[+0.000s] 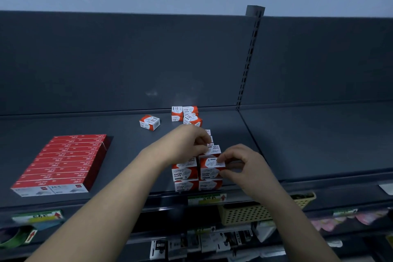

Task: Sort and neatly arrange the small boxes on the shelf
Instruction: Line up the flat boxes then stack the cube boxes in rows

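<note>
Small red-and-white paper clip boxes form a two-column stack (pixel 185 174) at the front edge of the dark shelf (pixel 131 155). My right hand (pixel 240 165) pinches the top box of the right column (pixel 211 166) from its right side. My left hand (pixel 191 144) rests over the boxes behind, fingers closed on a box (pixel 214 150) in the row running back. Three more boxes (pixel 187 114) stand near the back panel. One loose box (pixel 149 122) lies tilted to their left.
A tidy block of flat red staple boxes (pixel 61 164) lies at the shelf's left. An upright slotted post (pixel 248 57) divides the back panel. Below the shelf edge sit price labels (pixel 207 199), a yellow perforated basket (pixel 244 214) and hanging packets.
</note>
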